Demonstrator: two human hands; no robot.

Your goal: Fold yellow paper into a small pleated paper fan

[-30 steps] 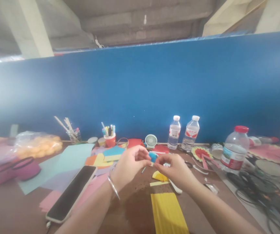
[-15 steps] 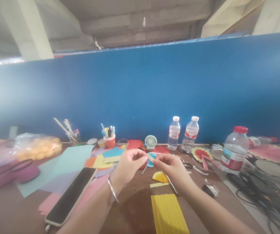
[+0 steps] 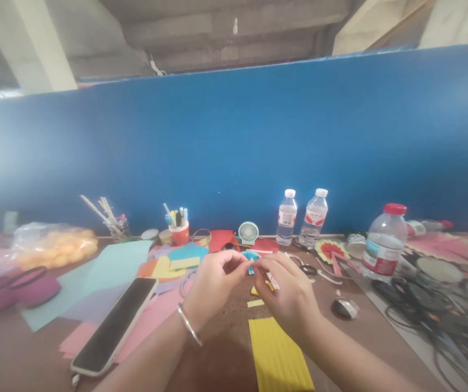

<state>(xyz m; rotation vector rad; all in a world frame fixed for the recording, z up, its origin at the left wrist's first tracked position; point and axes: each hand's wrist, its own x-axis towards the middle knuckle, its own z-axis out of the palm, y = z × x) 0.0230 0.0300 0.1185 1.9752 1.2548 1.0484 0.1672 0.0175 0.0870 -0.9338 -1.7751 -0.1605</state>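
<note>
A blue partition (image 3: pixel 234 152) is running across the far side of a brown worktop (image 3: pixel 217 354) that is carrying scattered craft supplies. A pale blue sheet of paper (image 3: pixel 107 264) is lying at the left over pink and purple sheets, and a strip of pleated yellow paper (image 3: pixel 278 359) is lying at the near edge, just right of centre. A dark phone (image 3: pixel 115 324) is resting face up on the pink sheets, left of the person's arms. A large water bottle (image 3: pixel 383 245) with a red cap is standing at the right, beside a tangle of black cables (image 3: pixel 433 321).

The left hand (image 3: pixel 213 286), with a bangle (image 3: pixel 189 325) on its wrist, and the right hand (image 3: pixel 289 294) are meeting above the middle of the worktop. Each grip is pressing together on a small blue paper fan (image 3: pixel 251 256), the left pinching its left side and the right its right side, and the fan is being held clear of the surface.
</note>
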